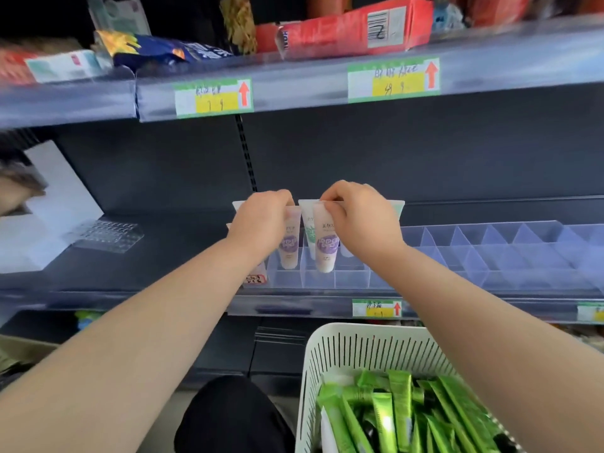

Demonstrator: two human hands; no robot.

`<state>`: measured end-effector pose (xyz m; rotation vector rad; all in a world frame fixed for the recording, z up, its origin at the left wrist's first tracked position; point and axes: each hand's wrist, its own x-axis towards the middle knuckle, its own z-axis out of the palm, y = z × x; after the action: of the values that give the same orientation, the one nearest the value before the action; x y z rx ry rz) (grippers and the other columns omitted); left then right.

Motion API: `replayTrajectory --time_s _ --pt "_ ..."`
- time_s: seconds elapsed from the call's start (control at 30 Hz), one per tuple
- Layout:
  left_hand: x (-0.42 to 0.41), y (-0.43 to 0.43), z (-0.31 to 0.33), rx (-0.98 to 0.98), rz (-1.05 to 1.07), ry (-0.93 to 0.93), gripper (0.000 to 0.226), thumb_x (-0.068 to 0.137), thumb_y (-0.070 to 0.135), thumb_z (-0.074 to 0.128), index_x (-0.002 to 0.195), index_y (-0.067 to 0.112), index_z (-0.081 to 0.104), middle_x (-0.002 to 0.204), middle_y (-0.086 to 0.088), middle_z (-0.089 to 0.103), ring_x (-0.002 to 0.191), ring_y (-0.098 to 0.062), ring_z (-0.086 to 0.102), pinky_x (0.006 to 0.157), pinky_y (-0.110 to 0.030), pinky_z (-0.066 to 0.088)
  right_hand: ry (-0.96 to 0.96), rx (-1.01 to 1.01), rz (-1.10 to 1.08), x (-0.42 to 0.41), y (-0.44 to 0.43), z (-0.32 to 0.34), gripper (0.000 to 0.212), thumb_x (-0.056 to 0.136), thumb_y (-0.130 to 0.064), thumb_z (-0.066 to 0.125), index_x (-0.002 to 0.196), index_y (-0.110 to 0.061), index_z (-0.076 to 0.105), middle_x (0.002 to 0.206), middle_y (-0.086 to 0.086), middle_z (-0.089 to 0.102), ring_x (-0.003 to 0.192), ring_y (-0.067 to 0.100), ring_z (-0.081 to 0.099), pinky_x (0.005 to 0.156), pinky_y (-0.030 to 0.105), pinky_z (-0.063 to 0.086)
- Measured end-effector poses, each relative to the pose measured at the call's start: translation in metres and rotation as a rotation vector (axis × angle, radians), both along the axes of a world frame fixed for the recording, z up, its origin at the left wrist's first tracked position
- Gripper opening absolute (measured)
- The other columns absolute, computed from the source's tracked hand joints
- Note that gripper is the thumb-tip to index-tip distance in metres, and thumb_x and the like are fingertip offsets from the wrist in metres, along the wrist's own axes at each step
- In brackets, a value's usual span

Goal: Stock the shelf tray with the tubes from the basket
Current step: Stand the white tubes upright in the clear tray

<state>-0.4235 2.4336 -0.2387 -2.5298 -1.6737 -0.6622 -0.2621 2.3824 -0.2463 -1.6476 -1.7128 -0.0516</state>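
Note:
A clear divided shelf tray [474, 253] runs along the middle shelf. Several pale tubes stand cap-down at its left end. My left hand [261, 220] pinches the flat top of a white tube with a purple label [290, 243]. My right hand [359, 217] pinches the top of another purple-labelled tube [325, 246], whose cap hangs just above a front compartment. A green-labelled tube [309, 228] stands between them, behind. The white slotted basket [330, 351] at the lower right holds several shiny green tubes [402, 410].
The tray's compartments to the right hold nothing. Price tags [377, 308] line the shelf edges. The upper shelf carries a red carton [346, 27] and a blue snack bag [170, 50]. A white box [42, 220] and a clear plastic piece [104, 235] lie at the left.

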Motion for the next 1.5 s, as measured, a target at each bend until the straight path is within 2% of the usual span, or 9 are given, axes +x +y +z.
replayTrajectory --time_s 0.27,0.43,0.63,0.77,0.93,1.1,1.2,1.33,1.5 --pt "0.003 0.002 -0.004 -0.114 0.003 0.229 0.015 0.085 -0.006 0.043 0.09 0.009 0.046 0.085 -0.009 0.05 0.076 -0.025 0.048 0.06 -0.033 0.035 -0.093 -0.04 -0.031 -0.007 0.025 -0.012 0.019 0.096 -0.022 0.044 0.101 -0.023 0.062 0.098 -0.004 0.065 0.09 0.019 0.054 0.067 0.034 0.045" --pt "0.0 0.001 -0.001 -0.035 0.013 0.231 0.042 0.079 -0.011 0.054 0.117 0.006 0.053 0.11 -0.012 0.059 0.102 -0.029 0.054 0.073 -0.039 0.046 -0.137 -0.103 -0.042 -0.011 0.037 -0.023 0.019 0.094 -0.019 0.043 0.1 -0.021 0.061 0.097 -0.001 0.066 0.085 0.022 0.056 0.066 0.034 0.044" --pt "-0.002 -0.001 0.002 0.021 -0.029 0.131 0.04 0.084 -0.007 0.055 0.12 0.011 0.055 0.116 -0.007 0.059 0.108 -0.025 0.05 0.081 -0.043 0.049 -0.209 -0.144 -0.04 -0.014 0.042 -0.038 0.026 0.095 -0.014 0.044 0.112 -0.022 0.062 0.103 0.003 0.066 0.089 0.024 0.057 0.064 0.031 0.038" --pt "0.006 -0.011 -0.004 0.071 -0.114 0.074 0.042 0.083 -0.007 0.057 0.118 0.016 0.057 0.113 -0.001 0.059 0.106 -0.02 0.048 0.078 -0.036 0.047 -0.245 -0.125 -0.01 -0.011 0.041 -0.038 0.032 0.097 -0.015 0.043 0.124 -0.02 0.058 0.109 0.007 0.063 0.1 0.027 0.054 0.066 0.032 0.035" --pt "0.016 -0.028 -0.016 0.054 -0.212 -0.016 0.041 0.087 -0.006 0.05 0.118 0.019 0.06 0.118 0.005 0.058 0.111 -0.015 0.048 0.08 -0.028 0.04 -0.196 -0.034 0.008 -0.002 0.024 -0.043 0.028 0.092 -0.01 0.049 0.117 -0.015 0.06 0.113 0.009 0.059 0.103 0.031 0.05 0.075 0.041 0.043" --pt "0.025 -0.05 -0.05 -0.007 -0.264 -0.056 0.028 0.091 -0.001 0.052 0.109 0.017 0.064 0.113 0.003 0.061 0.11 -0.018 0.051 0.081 -0.032 0.042 -0.151 0.057 -0.009 0.022 -0.024 -0.074 0.027 0.087 -0.005 0.056 0.112 -0.013 0.062 0.111 0.01 0.06 0.101 0.033 0.054 0.073 0.042 0.047" --pt "0.033 -0.062 -0.086 -0.118 -0.32 0.031 0.03 0.09 -0.002 0.053 0.111 0.016 0.064 0.116 -0.002 0.061 0.11 -0.022 0.054 0.085 -0.039 0.047 -0.184 -0.041 -0.009 0.04 -0.058 -0.109 0.026 0.083 -0.005 0.061 0.108 -0.012 0.065 0.105 0.011 0.061 0.097 0.036 0.056 0.071 0.044 0.049" --pt "0.046 -0.078 -0.135 -0.335 -0.39 0.26 0.032 0.089 0.0 0.052 0.11 0.021 0.063 0.114 0.0 0.06 0.108 -0.022 0.056 0.08 -0.034 0.046 -0.224 -0.262 0.022 0.057 -0.104 -0.152 0.024 0.082 -0.006 0.062 0.103 -0.017 0.068 0.105 0.006 0.062 0.099 0.033 0.055 0.077 0.044 0.048" --pt "0.057 -0.1 -0.181 -0.554 -0.459 0.475 0.035 0.086 0.0 0.053 0.112 0.02 0.063 0.118 0.0 0.061 0.111 -0.024 0.055 0.086 -0.034 0.046 -0.241 -0.709 0.202 0.065 -0.15 -0.205 0.026 0.088 -0.013 0.054 0.109 -0.026 0.063 0.114 -0.004 0.062 0.108 0.02 0.054 0.091 0.038 0.047"
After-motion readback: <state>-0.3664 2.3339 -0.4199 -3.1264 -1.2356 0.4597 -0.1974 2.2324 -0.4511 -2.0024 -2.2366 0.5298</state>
